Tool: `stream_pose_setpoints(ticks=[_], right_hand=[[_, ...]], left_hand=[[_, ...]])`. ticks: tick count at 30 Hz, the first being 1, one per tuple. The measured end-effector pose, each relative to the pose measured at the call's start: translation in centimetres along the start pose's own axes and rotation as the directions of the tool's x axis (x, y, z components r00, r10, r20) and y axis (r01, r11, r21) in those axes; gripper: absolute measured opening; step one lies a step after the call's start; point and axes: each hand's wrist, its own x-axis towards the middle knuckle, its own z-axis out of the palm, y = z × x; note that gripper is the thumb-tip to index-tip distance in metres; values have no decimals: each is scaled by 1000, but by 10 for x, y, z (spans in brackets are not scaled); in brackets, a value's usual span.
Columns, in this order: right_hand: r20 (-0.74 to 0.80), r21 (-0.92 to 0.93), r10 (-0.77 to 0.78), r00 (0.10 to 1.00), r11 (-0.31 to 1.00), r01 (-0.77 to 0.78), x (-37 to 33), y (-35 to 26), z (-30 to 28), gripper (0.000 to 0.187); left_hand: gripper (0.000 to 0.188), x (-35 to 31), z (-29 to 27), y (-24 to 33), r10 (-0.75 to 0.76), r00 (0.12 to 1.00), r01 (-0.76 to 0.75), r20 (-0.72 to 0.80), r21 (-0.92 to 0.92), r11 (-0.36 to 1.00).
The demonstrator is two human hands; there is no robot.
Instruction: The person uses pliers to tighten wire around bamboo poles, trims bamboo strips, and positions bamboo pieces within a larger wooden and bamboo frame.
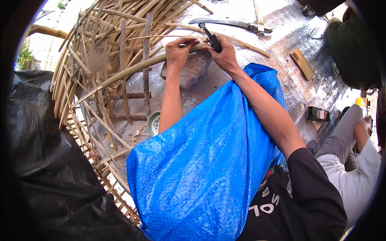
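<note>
My left hand (177, 53) is closed, its fingers curled at a long pale bamboo pole (140, 65). The pole runs from the strip pile at the left to just short of my right hand (223, 53). Wrapped in my right fingers is a black-handled tool (215, 42) with a narrow ringed end pointing up and away; its exact kind is hard to make out. Beneath the pole's end, between my forearms, lies a grey stone (189, 71). A blue woven plastic sheet (197, 160) covers my lap.
A heap of bamboo strips (100, 44) fills the far left. Beyond my hands lies a curved machete (225, 23). A gold phone (302, 64) and a black box (318, 114) rest at the right, near a seated person (341, 160). A bowl (152, 123) sits beside my left forearm.
</note>
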Motion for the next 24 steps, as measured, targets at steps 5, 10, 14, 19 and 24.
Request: stream_pose_setpoints(ticks=[5, 10, 14, 19, 24], right_hand=[[42, -203, -44, 998, 978, 52, 0, -6, -5, 27], [39, -112, 46, 998, 993, -41, -2, -21, -6, 28], [37, -147, 64, 997, 987, -58, 0, -20, -8, 29], [44, -53, 71, 997, 996, -69, -1, -20, -7, 28], [69, 6, 46, 997, 999, -46, 2, -16, -5, 30]], left_hand=[[12, -1, 0, -2, -15, 1000, 15, 18, 10, 1000], [16, 2, -1, -14, -32, 997, 34, 65, -26, 999], [16, 4, 0, -19, 24, 998, -22, 63, -32, 999], [14, 5, -6, -12, -62, 993, 49, 98, 132, 990], [14, 5, -9, -9, -95, 991, 79, 99, 153, 985]])
